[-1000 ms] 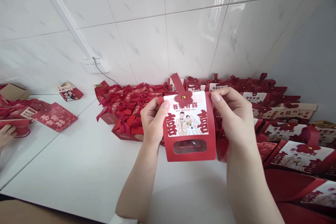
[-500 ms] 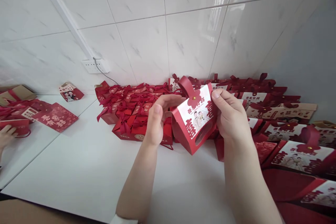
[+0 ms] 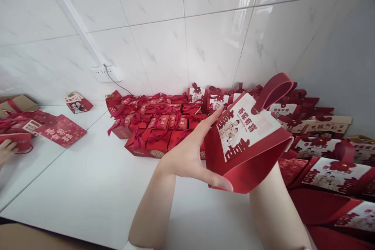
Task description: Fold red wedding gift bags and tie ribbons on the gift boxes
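Observation:
A red paper gift box [image 3: 249, 133] with a white panel, a printed couple and a ribbon loop handle is held tilted above the table, its open side facing me. My left hand [image 3: 190, 156] grips its left side, thumb along the lower edge and fingers behind. Behind the box, my right hand [image 3: 289, 144] supports the right side; only a fingertip shows past the edge. Rows of similar handled boxes [image 3: 328, 175] stand at the right, and several red bow-tied boxes [image 3: 155, 138] sit close together behind my left hand.
The white table [image 3: 96, 191] meets a tiled wall [image 3: 158, 50] with a socket strip [image 3: 107, 73]. A small box [image 3: 79, 102] stands near the wall. At far left, another person's hand [image 3: 7, 151] touches a red box beside a flat red bag [image 3: 63, 131].
The gift box has turned over and come nearer, showing its open side. My left hand has closed on its left side. My right hand has moved from its front edge to behind it.

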Demonstrator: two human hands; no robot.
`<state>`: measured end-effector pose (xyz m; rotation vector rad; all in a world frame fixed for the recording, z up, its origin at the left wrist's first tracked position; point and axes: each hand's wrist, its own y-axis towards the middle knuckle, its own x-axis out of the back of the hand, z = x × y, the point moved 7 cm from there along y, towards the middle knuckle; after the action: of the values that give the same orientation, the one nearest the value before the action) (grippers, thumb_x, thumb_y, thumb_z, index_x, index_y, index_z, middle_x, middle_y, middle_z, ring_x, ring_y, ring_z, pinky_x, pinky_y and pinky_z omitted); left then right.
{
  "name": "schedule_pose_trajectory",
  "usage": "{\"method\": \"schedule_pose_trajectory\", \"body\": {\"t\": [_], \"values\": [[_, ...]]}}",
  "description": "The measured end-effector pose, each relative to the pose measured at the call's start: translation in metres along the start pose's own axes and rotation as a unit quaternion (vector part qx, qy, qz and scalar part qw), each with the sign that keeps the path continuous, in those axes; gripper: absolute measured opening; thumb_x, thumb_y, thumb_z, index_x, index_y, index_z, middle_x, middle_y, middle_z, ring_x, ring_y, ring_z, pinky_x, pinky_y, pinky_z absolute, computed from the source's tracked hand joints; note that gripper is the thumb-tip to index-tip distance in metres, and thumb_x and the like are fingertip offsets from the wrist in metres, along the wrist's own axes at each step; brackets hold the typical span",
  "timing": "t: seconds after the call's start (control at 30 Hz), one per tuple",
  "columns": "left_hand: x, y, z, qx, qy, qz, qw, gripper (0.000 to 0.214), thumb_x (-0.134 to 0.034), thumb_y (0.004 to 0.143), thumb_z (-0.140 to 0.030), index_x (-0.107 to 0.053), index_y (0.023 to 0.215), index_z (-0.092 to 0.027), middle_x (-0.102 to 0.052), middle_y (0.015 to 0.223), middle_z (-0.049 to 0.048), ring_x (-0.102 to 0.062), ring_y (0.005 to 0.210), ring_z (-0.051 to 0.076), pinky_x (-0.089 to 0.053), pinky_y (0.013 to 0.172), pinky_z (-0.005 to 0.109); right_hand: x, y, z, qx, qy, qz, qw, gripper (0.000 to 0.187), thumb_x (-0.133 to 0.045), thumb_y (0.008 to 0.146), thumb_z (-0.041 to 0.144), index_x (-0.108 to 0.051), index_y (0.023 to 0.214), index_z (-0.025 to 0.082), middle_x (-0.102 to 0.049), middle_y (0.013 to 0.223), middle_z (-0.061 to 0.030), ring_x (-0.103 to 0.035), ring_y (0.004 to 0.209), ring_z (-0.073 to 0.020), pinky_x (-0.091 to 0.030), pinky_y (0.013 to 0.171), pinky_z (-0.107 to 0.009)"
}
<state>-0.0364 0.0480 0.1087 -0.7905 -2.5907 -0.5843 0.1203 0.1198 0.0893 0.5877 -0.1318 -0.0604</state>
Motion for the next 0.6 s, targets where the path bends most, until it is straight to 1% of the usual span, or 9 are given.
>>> {"method": "schedule_pose_trajectory", "body": {"t": [0.1, 0.17, 0.2, 0.27, 0.33, 0.37, 0.43, 0.5, 0.6], "values": [[0.004, 0.003, 0.005, 0.002, 0.002, -0.045, 0.999, 0.126, -0.093, 0.061, -0.038, -0.017, 0.161, -0.042, -0.030, 0.166, 0.0073, -0.037, 0.149, 0.039, -0.040, 0.120, 0.058, -0.002, 0.001, -0.006, -0.035, 0.038, 0.021, 0.998, 0.042, -0.044, 0.099, 0.059, -0.072, 0.102, 0.028, -0.075, 0.084, -0.0055, -0.073, 0.080, -0.0259, -0.059, 0.066, -0.040], [0.013, 0.004, 0.012, 0.016, 0.036, -0.115, 0.993, 0.116, -0.089, 0.068, -0.039, -0.020, 0.160, -0.041, -0.031, 0.166, 0.0084, -0.036, 0.150, 0.038, -0.041, 0.119, 0.057, -0.002, 0.003, -0.012, -0.067, 0.070, 0.028, 0.995, 0.036, -0.054, 0.096, 0.057, -0.072, 0.107, 0.028, -0.076, 0.091, -0.0045, -0.073, 0.084, -0.0239, -0.059, 0.071, -0.038], [0.018, 0.004, 0.015, 0.028, 0.063, -0.161, 0.985, 0.112, -0.088, 0.070, -0.040, -0.020, 0.160, -0.041, -0.031, 0.165, 0.0094, -0.035, 0.150, 0.037, -0.041, 0.119, 0.057, 0.001, 0.004, -0.016, -0.082, 0.087, 0.012, 0.993, 0.032, -0.059, 0.094, 0.055, -0.072, 0.107, 0.028, -0.076, 0.096, -0.0042, -0.072, 0.087, -0.0223, -0.059, 0.075, -0.037], [0.029, 0.001, 0.020, 0.060, 0.128, -0.256, 0.956, 0.110, -0.086, 0.072, -0.042, -0.019, 0.160, -0.040, -0.033, 0.161, 0.0122, -0.031, 0.151, 0.037, -0.039, 0.118, 0.060, 0.012, 0.005, -0.020, -0.094, 0.101, -0.056, 0.989, 0.026, -0.066, 0.091, 0.050, -0.073, 0.099, 0.026, -0.075, 0.098, -0.0033, -0.070, 0.088, -0.0185, -0.057, 0.081, -0.033], [0.037, -0.003, 0.023, 0.083, 0.187, -0.330, 0.922, 0.111, -0.085, 0.073, -0.042, -0.016, 0.160, -0.039, -0.032, 0.157, 0.0148, -0.030, 0.150, 0.038, -0.040, 0.115, 0.062, 0.021, 0.004, -0.014, -0.077, 0.078, -0.113, 0.988, 0.027, -0.066, 0.091, 0.048, -0.072, 0.085, 0.023, -0.073, 0.088, -0.0025, -0.067, 0.079, -0.0157, -0.055, 0.078, -0.031], [0.039, -0.004, 0.024, 0.087, 0.212, -0.357, 0.906, 0.112, -0.084, 0.073, -0.041, -0.014, 0.160, -0.038, -0.031, 0.156, 0.0157, -0.031, 0.149, 0.038, -0.041, 0.114, 0.063, 0.021, 0.002, -0.009, -0.068, 0.061, -0.111, 0.990, 0.030, -0.065, 0.092, 0.049, -0.072, 0.080, 0.022, -0.072, 0.083, -0.0024, -0.065, 0.075, -0.0154, -0.055, 0.075, -0.030], [0.040, -0.005, 0.024, 0.085, 0.256, -0.394, 0.879, 0.115, -0.085, 0.072, -0.040, -0.012, 0.161, -0.037, -0.029, 0.154, 0.0169, -0.034, 0.146, 0.040, -0.042, 0.111, 0.064, 0.009, 0.000, 0.003, -0.066, 0.032, -0.049, 0.996, 0.034, -0.063, 0.093, 0.050, -0.075, 0.079, 0.022, -0.071, 0.078, -0.0031, -0.065, 0.072, -0.0166, -0.055, 0.072, -0.031], [0.039, -0.004, 0.024, 0.080, 0.294, -0.415, 0.857, 0.116, -0.085, 0.070, -0.039, -0.012, 0.161, -0.036, -0.029, 0.154, 0.0173, -0.038, 0.143, 0.042, -0.042, 0.109, 0.065, -0.007, -0.005, 0.014, -0.072, 0.019, 0.017, 0.997, 0.033, -0.063, 0.093, 0.051, -0.077, 0.085, 0.023, -0.073, 0.082, -0.0040, -0.068, 0.075, -0.0186, -0.056, 0.073, -0.032], [0.035, -0.003, 0.022, 0.077, 0.336, -0.421, 0.839, 0.115, -0.085, 0.070, -0.039, -0.014, 0.161, -0.035, -0.030, 0.153, 0.0174, -0.039, 0.142, 0.044, -0.043, 0.109, 0.065, -0.022, -0.009, 0.023, -0.070, 0.035, 0.055, 0.995, 0.032, -0.061, 0.094, 0.051, -0.078, 0.092, 0.023, -0.075, 0.089, -0.0041, -0.070, 0.083, -0.0204, -0.056, 0.078, -0.033]]}}
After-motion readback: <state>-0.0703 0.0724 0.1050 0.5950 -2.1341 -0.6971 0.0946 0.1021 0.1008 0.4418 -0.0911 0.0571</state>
